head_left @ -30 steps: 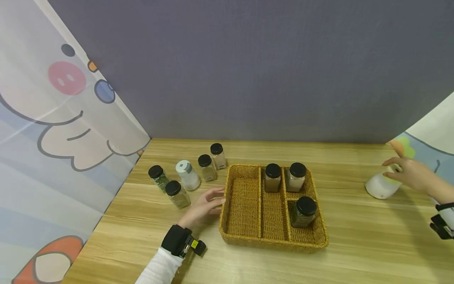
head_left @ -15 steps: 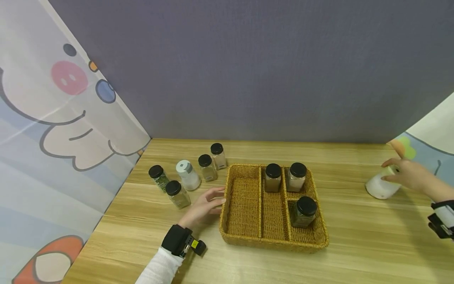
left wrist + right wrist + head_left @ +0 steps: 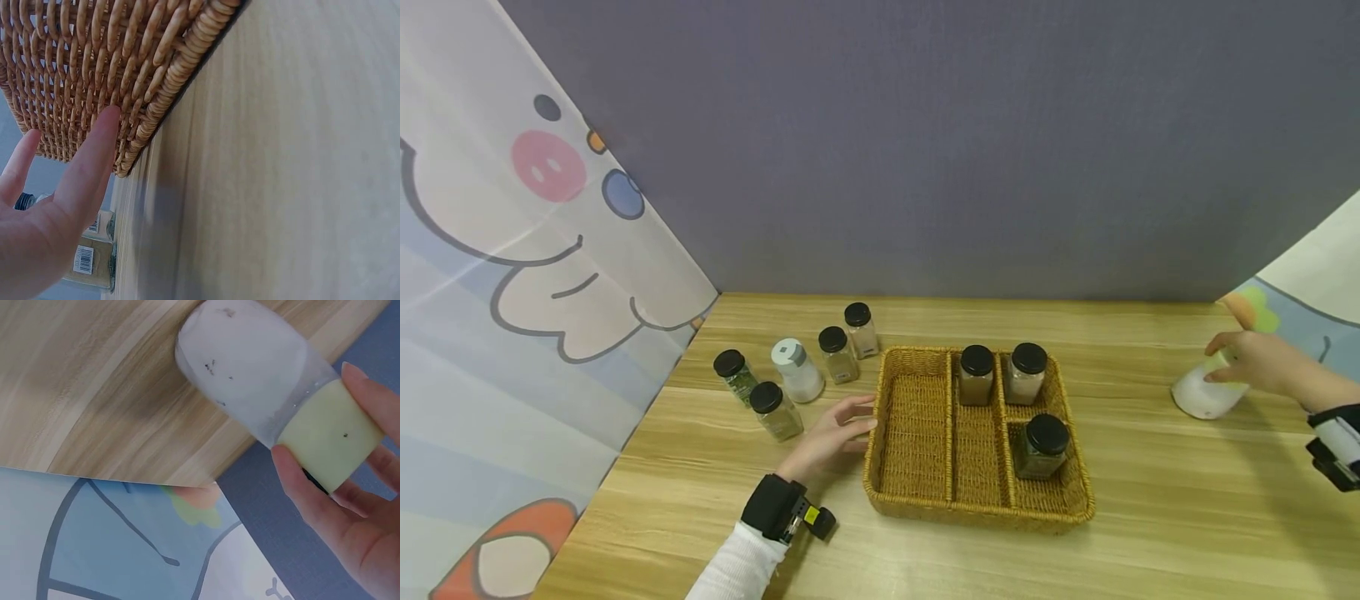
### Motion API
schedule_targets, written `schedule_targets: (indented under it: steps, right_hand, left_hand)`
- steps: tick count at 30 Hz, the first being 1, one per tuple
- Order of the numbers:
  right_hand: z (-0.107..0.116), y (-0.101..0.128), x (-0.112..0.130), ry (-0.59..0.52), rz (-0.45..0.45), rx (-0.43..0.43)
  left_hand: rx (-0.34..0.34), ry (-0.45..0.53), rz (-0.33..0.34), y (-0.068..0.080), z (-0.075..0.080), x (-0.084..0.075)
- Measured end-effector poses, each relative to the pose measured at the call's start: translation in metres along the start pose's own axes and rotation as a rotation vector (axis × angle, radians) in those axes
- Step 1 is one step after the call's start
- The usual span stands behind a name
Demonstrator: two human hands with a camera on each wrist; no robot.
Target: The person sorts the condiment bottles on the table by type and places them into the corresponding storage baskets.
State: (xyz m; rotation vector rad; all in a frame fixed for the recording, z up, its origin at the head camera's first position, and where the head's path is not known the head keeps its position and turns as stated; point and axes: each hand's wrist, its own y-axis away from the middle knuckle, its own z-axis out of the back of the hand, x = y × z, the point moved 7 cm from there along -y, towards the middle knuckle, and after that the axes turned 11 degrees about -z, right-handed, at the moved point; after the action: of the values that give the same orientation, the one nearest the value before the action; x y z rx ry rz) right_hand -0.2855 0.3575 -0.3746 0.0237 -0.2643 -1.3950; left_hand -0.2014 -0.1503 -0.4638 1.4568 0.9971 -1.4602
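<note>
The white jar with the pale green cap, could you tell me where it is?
In the head view, the white jar stands far right on the table, gripped by the right hand.

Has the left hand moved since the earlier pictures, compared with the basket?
No. The left hand rests in the same place, its fingertips touching the left wall of the wicker basket, as in both earlier head views.

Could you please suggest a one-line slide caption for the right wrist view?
Right hand pinches the pale-green cap of a white shaker bottle on the wooden table.
</note>
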Motion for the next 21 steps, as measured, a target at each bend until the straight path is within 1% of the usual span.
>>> schedule_targets:
  steps: [3, 14, 21]
  right_hand:
    - [0.003, 0.000, 0.003, 0.004, 0.019, -0.011]
    - [0.004, -0.002, 0.011, 0.013, 0.055, -0.026]
    - [0.008, -0.003, 0.016, -0.002, 0.051, -0.019]
  left_hand:
    - [-0.001, 0.000, -0.002, 0.000, 0.000, 0.001]
    - [-0.002, -0.007, -0.015, 0.001, 0.000, -0.001]
    - [0.004, 0.001, -0.018, 0.000, -0.001, -0.001]
